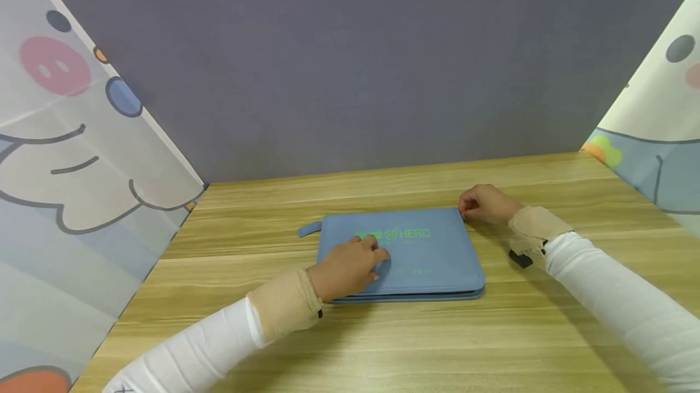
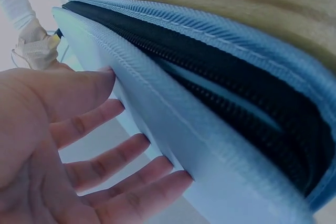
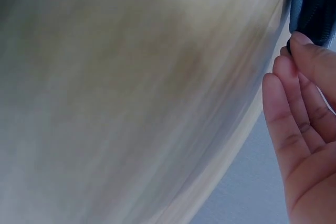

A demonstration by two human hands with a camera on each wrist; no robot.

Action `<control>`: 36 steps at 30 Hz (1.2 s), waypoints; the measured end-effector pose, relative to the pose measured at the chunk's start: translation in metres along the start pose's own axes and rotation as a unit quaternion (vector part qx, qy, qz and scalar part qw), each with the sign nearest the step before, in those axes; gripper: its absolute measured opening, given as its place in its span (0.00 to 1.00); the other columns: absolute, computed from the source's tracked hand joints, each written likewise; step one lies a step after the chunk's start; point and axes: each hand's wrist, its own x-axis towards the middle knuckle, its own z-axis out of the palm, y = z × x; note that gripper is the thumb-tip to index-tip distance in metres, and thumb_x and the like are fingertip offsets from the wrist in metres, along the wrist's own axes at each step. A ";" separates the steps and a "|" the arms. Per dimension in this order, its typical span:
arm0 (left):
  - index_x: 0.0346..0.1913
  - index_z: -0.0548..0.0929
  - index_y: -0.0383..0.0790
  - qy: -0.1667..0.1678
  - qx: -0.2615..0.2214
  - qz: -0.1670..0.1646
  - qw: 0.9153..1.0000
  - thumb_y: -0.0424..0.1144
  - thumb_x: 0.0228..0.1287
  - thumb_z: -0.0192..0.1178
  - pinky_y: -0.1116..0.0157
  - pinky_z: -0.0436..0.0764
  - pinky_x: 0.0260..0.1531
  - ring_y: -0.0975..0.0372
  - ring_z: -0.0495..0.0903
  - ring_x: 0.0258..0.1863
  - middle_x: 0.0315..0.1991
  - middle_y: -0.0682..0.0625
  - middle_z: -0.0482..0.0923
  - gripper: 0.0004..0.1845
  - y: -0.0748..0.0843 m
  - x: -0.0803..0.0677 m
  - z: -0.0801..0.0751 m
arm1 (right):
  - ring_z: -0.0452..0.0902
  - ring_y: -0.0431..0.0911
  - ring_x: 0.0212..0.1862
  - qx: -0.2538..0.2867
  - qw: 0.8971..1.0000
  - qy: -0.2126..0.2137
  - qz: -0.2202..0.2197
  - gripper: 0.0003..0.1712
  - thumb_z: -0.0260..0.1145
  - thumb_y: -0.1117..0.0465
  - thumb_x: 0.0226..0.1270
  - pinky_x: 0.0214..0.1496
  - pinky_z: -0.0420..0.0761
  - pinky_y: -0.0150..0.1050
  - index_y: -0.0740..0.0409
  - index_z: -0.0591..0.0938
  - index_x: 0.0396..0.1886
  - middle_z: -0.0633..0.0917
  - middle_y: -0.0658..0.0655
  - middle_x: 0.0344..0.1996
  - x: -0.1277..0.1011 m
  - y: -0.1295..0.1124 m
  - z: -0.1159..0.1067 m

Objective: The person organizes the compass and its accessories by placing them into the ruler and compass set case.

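Note:
A flat blue zip case with green "HERO" print lies on the wooden table. My left hand rests flat on the case's top near its front left, fingers straight. In the left wrist view these fingers lie spread against the blue cover, beside its open black zipper. My right hand is curled at the case's far right corner. In the right wrist view its fingertips pinch the dark zipper edge there.
A small blue strap sticks out of the case's far left corner. A grey back wall and cartoon-printed side screens close in the table. Bare wood lies in front of the case and on both sides of it.

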 end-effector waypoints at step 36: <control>0.56 0.79 0.50 -0.016 -0.006 -0.002 1.000 0.44 0.61 0.63 0.70 0.76 0.36 0.59 0.75 0.40 0.47 0.50 0.76 0.19 -0.001 0.000 -0.001 | 0.68 0.31 0.26 -0.076 0.991 0.016 -0.107 0.12 0.69 0.72 0.54 0.26 0.72 0.32 0.51 0.80 0.23 0.79 0.41 0.23 -0.021 -0.004 0.000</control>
